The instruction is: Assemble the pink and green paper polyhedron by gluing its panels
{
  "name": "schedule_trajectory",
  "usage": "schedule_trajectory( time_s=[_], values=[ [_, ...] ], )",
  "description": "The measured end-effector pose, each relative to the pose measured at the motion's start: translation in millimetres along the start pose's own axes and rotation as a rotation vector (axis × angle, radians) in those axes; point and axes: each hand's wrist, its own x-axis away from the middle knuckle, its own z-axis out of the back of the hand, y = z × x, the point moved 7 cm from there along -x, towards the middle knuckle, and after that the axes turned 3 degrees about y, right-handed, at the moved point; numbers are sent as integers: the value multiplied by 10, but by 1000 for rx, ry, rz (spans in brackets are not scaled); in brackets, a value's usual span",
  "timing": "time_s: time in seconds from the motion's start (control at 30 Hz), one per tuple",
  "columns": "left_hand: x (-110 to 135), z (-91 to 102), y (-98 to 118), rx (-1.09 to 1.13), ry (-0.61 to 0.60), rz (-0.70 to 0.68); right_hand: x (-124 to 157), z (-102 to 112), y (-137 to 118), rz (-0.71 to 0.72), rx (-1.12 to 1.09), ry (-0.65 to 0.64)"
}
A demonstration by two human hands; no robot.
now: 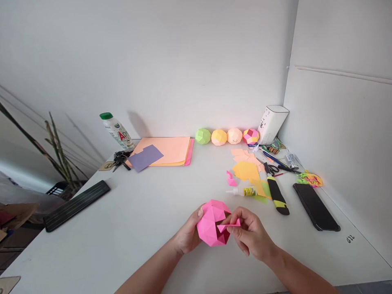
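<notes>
A pink faceted paper ball [211, 222] is held over the near part of the table, with an open gap on its right side. My left hand [189, 232] is closed around the ball's left side, thumb on top. With thumb and fingers, my right hand [249, 232] pinches a small folded pink paper piece [229, 225] at the gap. The piece's left end overlaps the opening; whether it touches the ball's edge I cannot tell. Beyond the hands lie a glue bottle [245, 191] on its side and another pink paper scrap [230, 179].
Several finished paper balls [219, 137] line the wall. Paper sheets [167, 149], a bottle [118, 130] and keys [121, 158] are at back left, a black ruler-like bar [77, 205] at left. To the right: paper scraps [246, 169], a utility knife [277, 194], scissors [272, 168], a phone [316, 207].
</notes>
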Motion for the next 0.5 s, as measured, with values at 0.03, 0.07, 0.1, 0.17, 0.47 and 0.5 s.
schedule_trajectory(
  time_s=[0.03, 0.07, 0.1, 0.17, 0.47, 0.5],
  values=[
    [1, -5, 0, -2, -4, 4, 3, -5, -5, 2, 6, -1],
    [2, -11, -1, -7, -6, 9, 6, -7, -4, 3, 9, 0],
    [4, -16, -1, -13, -7, 15, 8, -8, 1, 2, 10, 3],
    [6, -23, -1, -27, -7, 24, 12, -11, 18, 2, 6, 5],
    [3, -2, -14, -54, -8, 14, 22, -50, 51, -15, -34, -19],
    [2, 0, -15, -50, -9, 14, 22, -49, 49, -15, -36, -17]
  ],
)
